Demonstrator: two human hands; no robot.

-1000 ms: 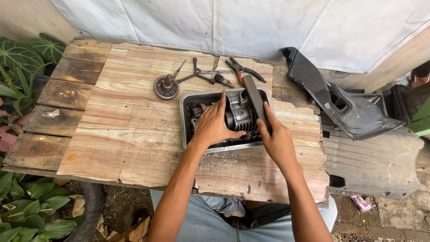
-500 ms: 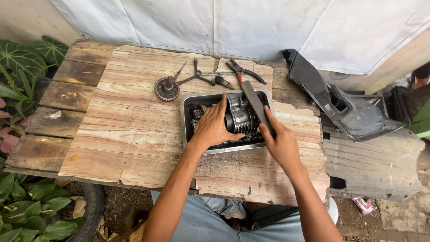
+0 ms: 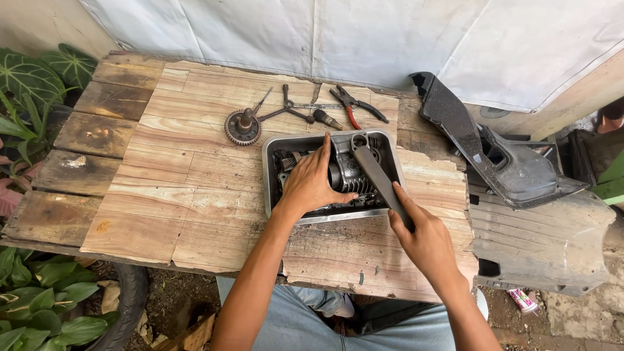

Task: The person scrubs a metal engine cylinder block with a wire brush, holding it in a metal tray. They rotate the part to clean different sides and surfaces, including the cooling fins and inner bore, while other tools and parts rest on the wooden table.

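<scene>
Our left hand (image 3: 311,183) lies flat, fingers spread, on the finned engine part (image 3: 348,174) in the metal tray (image 3: 270,175) at the table's middle. Our right hand (image 3: 426,242) grips the long wrench (image 3: 377,175) by its near end, now pulled nearer and further right than before. Far of the tray lie a gear (image 3: 242,127) and pliers (image 3: 354,106).

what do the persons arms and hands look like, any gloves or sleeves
Both are bare: no gloves, no sleeves, no watch or rings that show. The left hand and right hand join slim forearms that come up from the bottom edge. Fingers are uncovered, with short nails. Below the arms, light blue denim trousers show.
</scene>
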